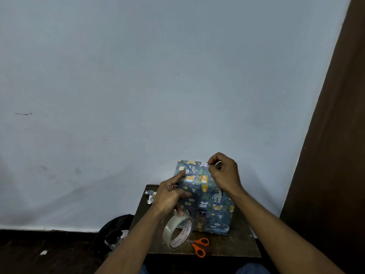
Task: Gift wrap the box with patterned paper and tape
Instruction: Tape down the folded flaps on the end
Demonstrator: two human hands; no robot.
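Our left hand [171,196] grips the tape roll [177,231] — forefinger on the wrapped box [207,200]; right hand [223,171] pinches tape.

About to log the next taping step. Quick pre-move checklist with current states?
1. Box covered in patterned paper on the visible faces: ok.
2. Left hand forefinger pressing the top fold: ok.
3. Tape roll held at the left hand: ok.
4. Right hand pinching at the far top edge: ok; whether it holds tape: cannot tell.
5. Scissors on the table, near the box: ok.
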